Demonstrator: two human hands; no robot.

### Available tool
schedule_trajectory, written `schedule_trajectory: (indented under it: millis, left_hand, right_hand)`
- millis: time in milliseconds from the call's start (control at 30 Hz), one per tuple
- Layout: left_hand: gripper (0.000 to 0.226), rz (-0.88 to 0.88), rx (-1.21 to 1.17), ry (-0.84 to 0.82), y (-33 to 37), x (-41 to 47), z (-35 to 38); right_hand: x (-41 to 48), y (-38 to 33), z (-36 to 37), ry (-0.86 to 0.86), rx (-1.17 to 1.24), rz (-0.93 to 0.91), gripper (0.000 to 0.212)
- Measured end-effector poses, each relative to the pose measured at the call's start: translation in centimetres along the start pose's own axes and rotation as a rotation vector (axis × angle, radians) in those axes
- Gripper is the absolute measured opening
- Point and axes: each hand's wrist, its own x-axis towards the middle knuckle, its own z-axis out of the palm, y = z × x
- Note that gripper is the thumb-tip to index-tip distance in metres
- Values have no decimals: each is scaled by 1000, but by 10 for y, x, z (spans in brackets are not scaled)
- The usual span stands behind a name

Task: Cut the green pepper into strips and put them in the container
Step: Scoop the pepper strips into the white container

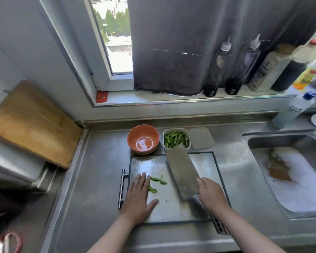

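A few green pepper strips (158, 181) lie on the steel cutting board (171, 210). My left hand (138, 195) rests flat on the board with straight fingers, its edge against the strips. My right hand (211, 195) grips the handle of a broad cleaver (179, 170), whose blade lies tilted over the board and reaches up to the container. The white container (176, 138) behind the board holds many green pepper strips. Its lid (201, 138) lies beside it on the right.
Stacked orange bowls (143, 139) stand left of the container. A sink (290, 170) with foamy water is at the right. A wooden board (31, 123) leans at the left wall. Several bottles (244, 66) line the windowsill; a spray bottle (294, 108) stands by the sink.
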Motion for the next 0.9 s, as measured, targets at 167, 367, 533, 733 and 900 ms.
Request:
schedule_trajectory:
  millis: [167,367,533,733,900]
  left_hand:
    - [68,-104,19,-101,22,15,-10]
    - [71,-97,5,-102,26,21,-13]
    - [86,-256,106,-56,24,1,8]
    - [87,-197,24,-75,37,29,6]
    - [83,-232,-27,-41,45,34,8]
  right_hand:
    - [-16,23,15,-63,-29,40,42]
    - [-13,28,23,-145,-77,30,40]
    - [-3,24,38,-240,-136,19,38]
    - [7,7,51,-306,-151,3,37]
    - [6,-1,53,-376,58,43,37]
